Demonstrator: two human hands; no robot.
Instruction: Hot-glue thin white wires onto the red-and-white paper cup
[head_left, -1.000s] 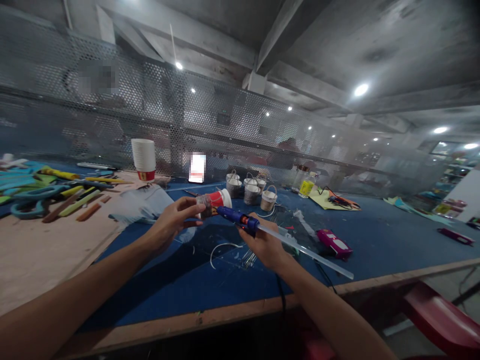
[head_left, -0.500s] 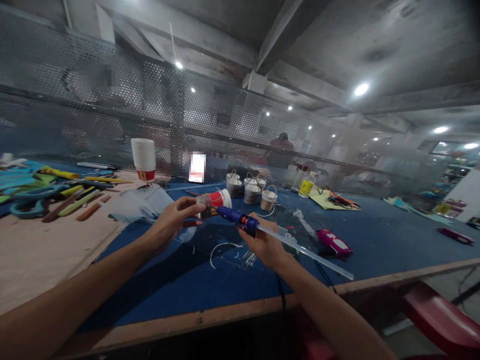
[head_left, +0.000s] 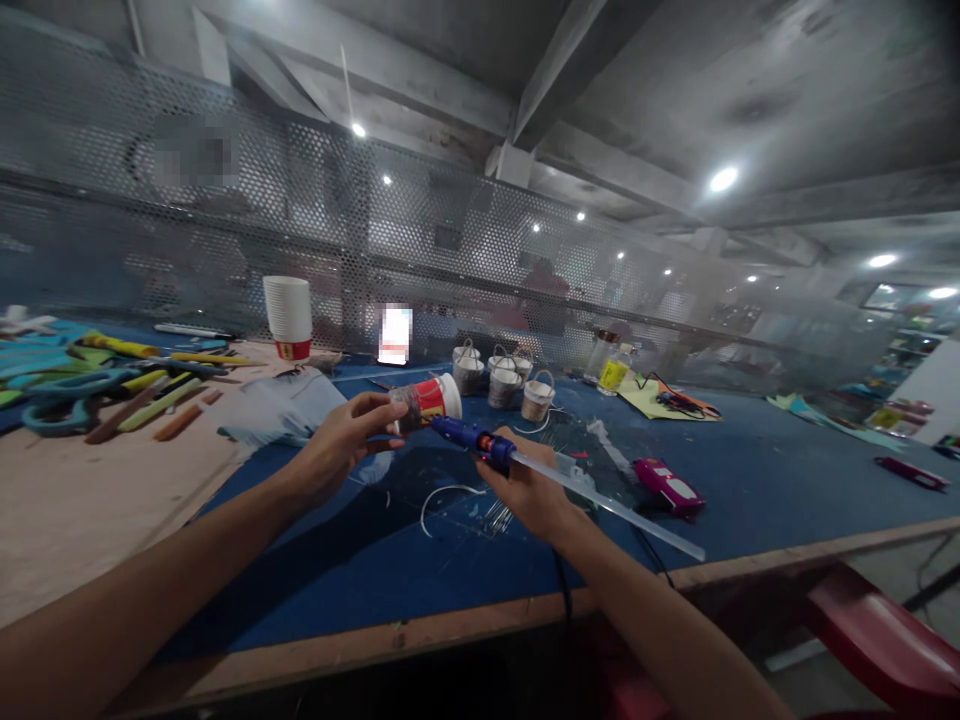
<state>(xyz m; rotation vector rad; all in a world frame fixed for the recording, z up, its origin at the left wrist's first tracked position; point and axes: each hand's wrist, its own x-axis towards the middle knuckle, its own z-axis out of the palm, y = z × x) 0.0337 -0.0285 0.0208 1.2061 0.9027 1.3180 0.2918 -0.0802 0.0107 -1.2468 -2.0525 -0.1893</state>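
Observation:
My left hand [head_left: 341,443] grips a small red and white paper cup [head_left: 429,399] lying on its side in the air, its rim pointing right. My right hand [head_left: 529,490] is wrapped round a blue hot glue gun [head_left: 472,440] with a long clear glue stick [head_left: 611,508] jutting out behind it. The gun's nozzle touches the cup's lower side. Both are held above the blue table top [head_left: 750,480].
A stack of white cups [head_left: 288,317] stands at the back left beside coloured scissors and sticks [head_left: 112,385]. Several small handled buckets [head_left: 501,380], two jars [head_left: 609,362], a pink object [head_left: 669,485] and wire scraps [head_left: 450,495] lie beyond my hands. A mesh screen [head_left: 450,240] runs behind.
The cup has tilted slightly upward and my left hand shifted a little; the glue gun's nozzle stays against the cup. Behind the mesh a person has moved.

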